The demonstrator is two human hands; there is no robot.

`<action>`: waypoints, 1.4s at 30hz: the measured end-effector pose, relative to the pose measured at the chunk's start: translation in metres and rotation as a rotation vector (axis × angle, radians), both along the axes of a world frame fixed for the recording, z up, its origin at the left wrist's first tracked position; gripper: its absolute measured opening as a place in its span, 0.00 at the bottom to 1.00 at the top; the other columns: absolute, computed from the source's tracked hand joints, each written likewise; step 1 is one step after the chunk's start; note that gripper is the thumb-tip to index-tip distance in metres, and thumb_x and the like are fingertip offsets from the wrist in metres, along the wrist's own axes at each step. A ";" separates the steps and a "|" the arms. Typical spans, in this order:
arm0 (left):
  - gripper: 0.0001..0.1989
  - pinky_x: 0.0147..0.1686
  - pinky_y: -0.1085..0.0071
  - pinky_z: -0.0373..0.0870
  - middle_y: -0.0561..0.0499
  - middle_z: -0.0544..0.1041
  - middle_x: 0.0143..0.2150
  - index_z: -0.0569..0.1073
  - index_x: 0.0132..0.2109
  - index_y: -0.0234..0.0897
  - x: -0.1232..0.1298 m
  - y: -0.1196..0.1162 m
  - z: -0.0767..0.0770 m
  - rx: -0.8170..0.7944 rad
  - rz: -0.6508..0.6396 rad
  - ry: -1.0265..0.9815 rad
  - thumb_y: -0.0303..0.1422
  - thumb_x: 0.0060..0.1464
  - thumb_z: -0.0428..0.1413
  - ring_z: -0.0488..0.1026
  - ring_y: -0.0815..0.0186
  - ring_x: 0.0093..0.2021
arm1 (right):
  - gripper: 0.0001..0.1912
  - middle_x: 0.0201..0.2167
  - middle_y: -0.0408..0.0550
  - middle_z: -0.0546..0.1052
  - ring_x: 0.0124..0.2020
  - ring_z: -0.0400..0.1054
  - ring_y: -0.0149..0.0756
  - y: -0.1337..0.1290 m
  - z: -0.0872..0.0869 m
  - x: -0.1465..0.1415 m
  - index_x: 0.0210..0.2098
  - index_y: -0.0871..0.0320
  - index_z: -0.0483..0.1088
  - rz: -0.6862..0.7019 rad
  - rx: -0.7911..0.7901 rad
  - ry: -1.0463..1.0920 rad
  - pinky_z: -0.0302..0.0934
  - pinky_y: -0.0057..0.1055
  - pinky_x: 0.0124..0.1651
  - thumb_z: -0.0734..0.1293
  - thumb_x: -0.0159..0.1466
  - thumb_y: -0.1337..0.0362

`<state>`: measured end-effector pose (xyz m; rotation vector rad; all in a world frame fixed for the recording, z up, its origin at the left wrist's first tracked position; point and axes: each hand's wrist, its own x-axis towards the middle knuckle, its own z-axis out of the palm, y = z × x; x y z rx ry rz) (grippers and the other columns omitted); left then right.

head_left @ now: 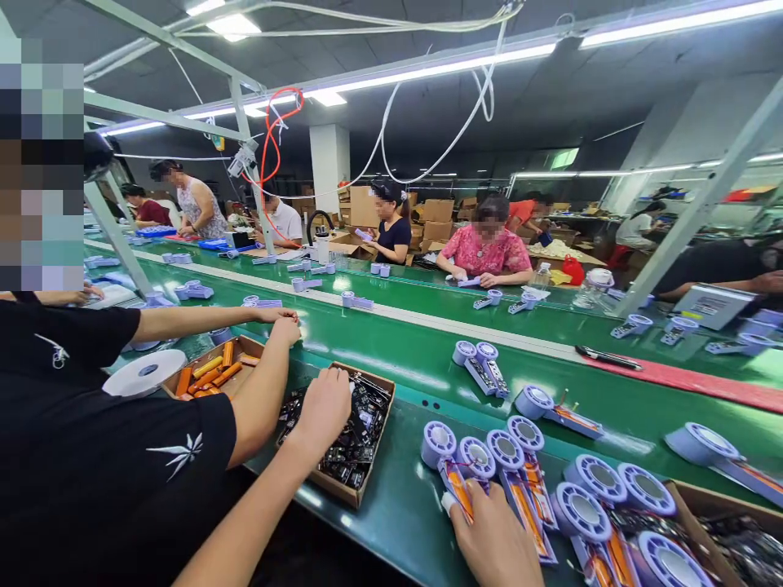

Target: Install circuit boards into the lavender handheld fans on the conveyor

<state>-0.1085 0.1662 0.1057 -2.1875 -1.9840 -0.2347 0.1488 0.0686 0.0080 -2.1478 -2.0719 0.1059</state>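
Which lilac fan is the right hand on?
The leftmost lilac handheld fan in the front group: the right hand touches its orange-filled handle. The other fans in that group lie clear of the hand.

Green belt (pixel 385 514) — between cardboard tray (pixel 378 448), lavender spools (pixel 439 444)

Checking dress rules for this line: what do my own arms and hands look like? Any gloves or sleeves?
Your left hand and right hand are bare: no gloves, and no watch or bracelet shows. The left forearm shows no sleeve down to the frame edge. A small white patch sits at the right hand's edge; it's unclear what it is.
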 end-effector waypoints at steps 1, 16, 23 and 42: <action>0.10 0.46 0.55 0.72 0.42 0.75 0.47 0.73 0.48 0.31 0.001 0.013 0.002 -0.019 -0.009 0.017 0.28 0.62 0.51 0.73 0.56 0.48 | 0.13 0.43 0.59 0.73 0.40 0.73 0.48 -0.004 -0.005 -0.002 0.43 0.59 0.72 -0.005 0.019 -0.017 0.64 0.37 0.40 0.58 0.65 0.65; 0.08 0.47 0.60 0.70 0.45 0.77 0.44 0.75 0.44 0.36 0.031 0.036 0.042 -0.043 -0.289 -0.221 0.30 0.60 0.53 0.74 0.60 0.46 | 0.23 0.59 0.58 0.63 0.57 0.64 0.52 -0.035 -0.035 0.048 0.58 0.53 0.60 0.251 0.467 0.128 0.67 0.44 0.51 0.62 0.63 0.64; 0.20 0.29 0.70 0.72 0.47 0.81 0.35 0.73 0.52 0.35 0.031 -0.009 0.017 0.099 -0.180 -0.677 0.34 0.59 0.43 0.77 0.63 0.29 | 0.14 0.36 0.49 0.74 0.37 0.72 0.41 -0.025 0.033 0.020 0.45 0.53 0.67 0.278 0.422 0.301 0.69 0.33 0.37 0.58 0.63 0.73; 0.09 0.31 0.71 0.69 0.52 0.76 0.28 0.69 0.36 0.38 0.120 -0.112 -0.106 -0.472 0.042 -1.769 0.35 0.47 0.59 0.76 0.64 0.28 | 0.13 0.39 0.48 0.74 0.37 0.71 0.37 0.034 0.034 0.029 0.39 0.56 0.70 0.622 0.090 -0.010 0.58 0.26 0.31 0.61 0.61 0.78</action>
